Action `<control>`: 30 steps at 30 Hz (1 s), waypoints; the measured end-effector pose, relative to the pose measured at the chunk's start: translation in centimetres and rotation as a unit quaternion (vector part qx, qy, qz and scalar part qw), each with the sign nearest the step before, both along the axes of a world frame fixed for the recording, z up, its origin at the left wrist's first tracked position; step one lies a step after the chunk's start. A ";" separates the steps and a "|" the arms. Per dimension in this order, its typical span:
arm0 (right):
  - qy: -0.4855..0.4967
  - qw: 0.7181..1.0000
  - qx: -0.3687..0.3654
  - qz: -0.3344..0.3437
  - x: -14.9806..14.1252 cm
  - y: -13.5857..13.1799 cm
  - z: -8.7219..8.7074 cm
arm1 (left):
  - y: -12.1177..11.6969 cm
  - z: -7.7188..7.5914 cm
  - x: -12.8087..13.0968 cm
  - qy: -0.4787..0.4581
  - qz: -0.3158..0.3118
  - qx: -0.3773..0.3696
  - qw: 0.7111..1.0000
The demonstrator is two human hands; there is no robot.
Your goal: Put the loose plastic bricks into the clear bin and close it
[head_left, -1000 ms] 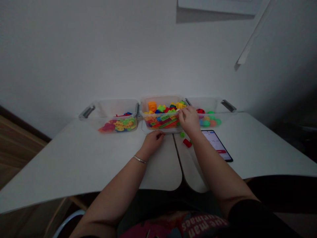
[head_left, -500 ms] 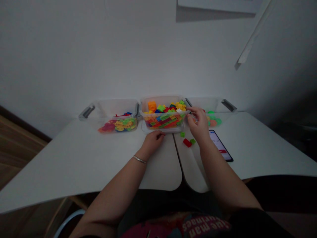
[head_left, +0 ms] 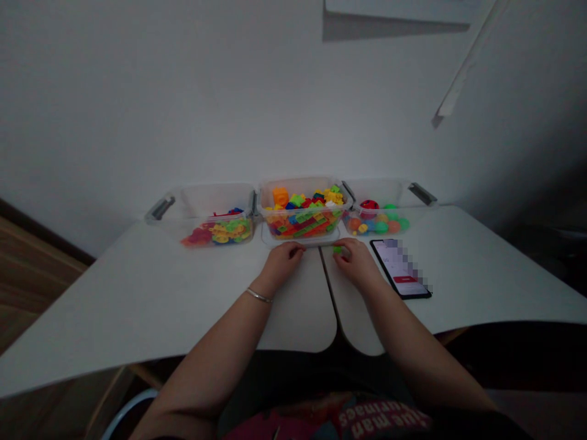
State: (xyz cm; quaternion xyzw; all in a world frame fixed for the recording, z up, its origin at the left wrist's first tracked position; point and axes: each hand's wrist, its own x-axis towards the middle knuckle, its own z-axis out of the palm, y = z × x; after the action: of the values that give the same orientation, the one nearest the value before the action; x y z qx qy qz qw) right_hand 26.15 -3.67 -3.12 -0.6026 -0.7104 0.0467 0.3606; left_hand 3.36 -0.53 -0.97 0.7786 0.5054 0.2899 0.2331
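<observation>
A clear plastic box [head_left: 270,211] full of colourful building bricks stands at the middle back, on a clear lid [head_left: 316,246]. My left hand [head_left: 283,260] rests by the lid's front left edge, fingers curled in towards the thumb; anything inside them is hidden. My right hand [head_left: 356,261] is low over the table at the lid's front right, its thumb and forefinger apart. A small green brick [head_left: 337,249] lies between those two fingertips. The table beneath the right palm is hidden.
To the left is a clear box [head_left: 217,197] of coloured plastic pieces. A clear box [head_left: 376,190] with small balls and a red spotted ball stands to the right. A phone [head_left: 401,269] lies beside my right hand. A seam [head_left: 331,290] splits the white tabletop.
My right hand has come down from the middle box's right rim to the table, covering the red brick and a green brick there. My left hand has stayed in place.
</observation>
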 end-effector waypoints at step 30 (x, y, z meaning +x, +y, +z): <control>0.150 0.955 0.253 -0.030 -0.8 1.3 5.8 | 0.0 -0.5 -0.5 0.008 -0.017 0.006 1.000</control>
State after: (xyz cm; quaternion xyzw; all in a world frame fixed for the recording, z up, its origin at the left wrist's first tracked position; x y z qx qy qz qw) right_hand 25.37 -2.34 2.69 -0.4987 -0.6188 -0.0553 0.6044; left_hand 2.81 -0.55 -1.47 0.7907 0.4925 0.2826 0.2289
